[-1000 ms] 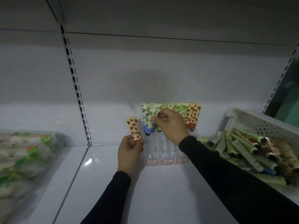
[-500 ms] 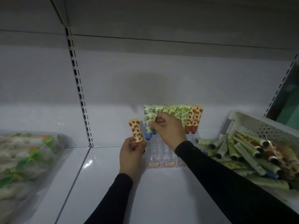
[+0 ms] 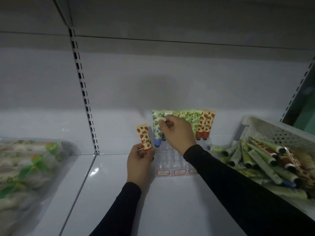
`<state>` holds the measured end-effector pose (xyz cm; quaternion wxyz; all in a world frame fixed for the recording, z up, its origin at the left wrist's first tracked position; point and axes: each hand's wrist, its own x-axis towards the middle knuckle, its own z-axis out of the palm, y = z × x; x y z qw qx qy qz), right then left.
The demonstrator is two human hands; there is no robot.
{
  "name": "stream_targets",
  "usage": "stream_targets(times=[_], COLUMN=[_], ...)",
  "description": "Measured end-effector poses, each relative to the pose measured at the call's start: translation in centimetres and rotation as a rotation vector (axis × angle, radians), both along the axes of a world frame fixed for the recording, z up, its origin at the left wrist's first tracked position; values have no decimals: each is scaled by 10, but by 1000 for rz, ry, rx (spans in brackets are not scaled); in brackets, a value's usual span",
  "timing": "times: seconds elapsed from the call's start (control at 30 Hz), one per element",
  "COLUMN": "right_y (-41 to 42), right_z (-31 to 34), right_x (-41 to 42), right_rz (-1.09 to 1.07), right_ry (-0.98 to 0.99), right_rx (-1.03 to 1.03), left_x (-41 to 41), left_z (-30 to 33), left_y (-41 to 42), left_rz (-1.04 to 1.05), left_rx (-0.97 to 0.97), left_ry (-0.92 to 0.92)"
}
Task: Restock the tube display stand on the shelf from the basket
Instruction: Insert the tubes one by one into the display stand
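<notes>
A green tube (image 3: 161, 119) is pinched by the right hand (image 3: 177, 133) over the stand (image 3: 172, 160), mid frame. A strawberry tube (image 3: 144, 136) is gripped by the left hand (image 3: 139, 161). The cap should be lowered straight into a free hole. The basket (image 3: 265, 132) is at the right.

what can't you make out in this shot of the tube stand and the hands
All in the head view:
- Price labels on the clear display stand: print too small to read; the third is partly behind the right sleeve.
- Tube in the right hand: only its crimped end shows, fingers cover the rest.
- Cap of the strawberry tube: wrapped by the left hand.
- White basket: cut off by the right edge.
- Plastic-wrapped packs: blurred, contents unclear.
</notes>
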<state>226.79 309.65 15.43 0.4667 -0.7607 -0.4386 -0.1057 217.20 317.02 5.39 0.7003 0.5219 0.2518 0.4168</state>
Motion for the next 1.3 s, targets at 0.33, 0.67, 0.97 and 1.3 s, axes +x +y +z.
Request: stream_targets(times=[0.33,0.67,0.97,1.3], right_y=[4,4,7,3], right_z=[5,3,3,-3], right_x=[3,6,7,8], right_rz=[-8,-9,-32,-28], right_ry=[-66,-102,-102,-120], right_rx=[10,9,-26,-68], left_x=[-1,-2,-4,-7], left_z=[2,4,6,10], left_y=[-2,-4,-5,-8], left_rz=[-6,-14,4,3], left_rx=[0,-39,8,7], left_ry=[14,12,16,-2])
